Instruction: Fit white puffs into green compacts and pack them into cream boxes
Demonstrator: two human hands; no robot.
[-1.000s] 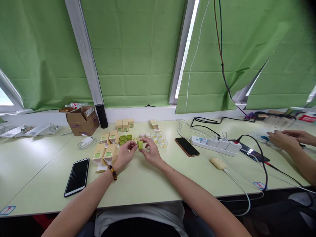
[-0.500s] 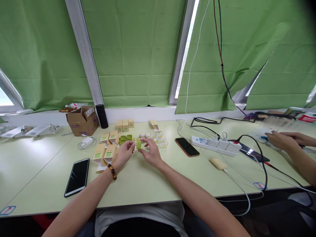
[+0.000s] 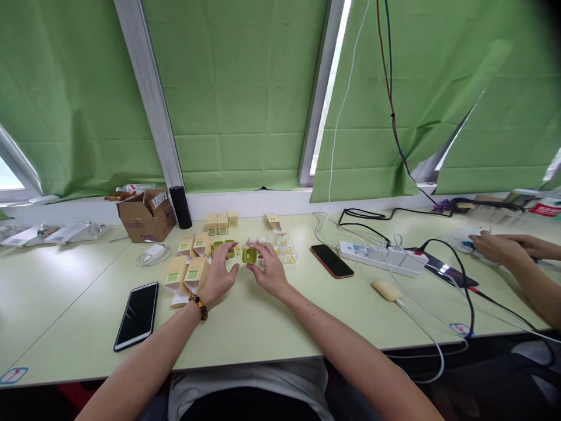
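Note:
My right hand (image 3: 270, 272) grips a small green square container (image 3: 249, 256) between thumb and fingers, its hollow side facing me. My left hand (image 3: 221, 276) is open, thumb apart, with its fingertips over a group of green containers (image 3: 217, 248); whether they touch is hidden. Tiny yellowish pieces (image 3: 238, 250) lie between the two hands. Just beyond my right hand are a pinkish-white roll (image 3: 253, 240) and clear plastic cups (image 3: 287, 254) with small gold-coloured bits inside. Beside my left wrist stand opened cardboard boxes (image 3: 196, 272) with green labels.
More small boxes (image 3: 222, 222) stand at the back. A phone (image 3: 137, 316) lies at left, another phone (image 3: 332, 261) at right near a power strip (image 3: 381, 259) and cables. A carton (image 3: 146, 216) and black cylinder (image 3: 180, 207) stand back left. Another person's hands (image 3: 499, 248) work at far right.
My left hand has opened from a pinch and reached toward the group of green containers. My right hand has turned its green container so the hollow side faces me.

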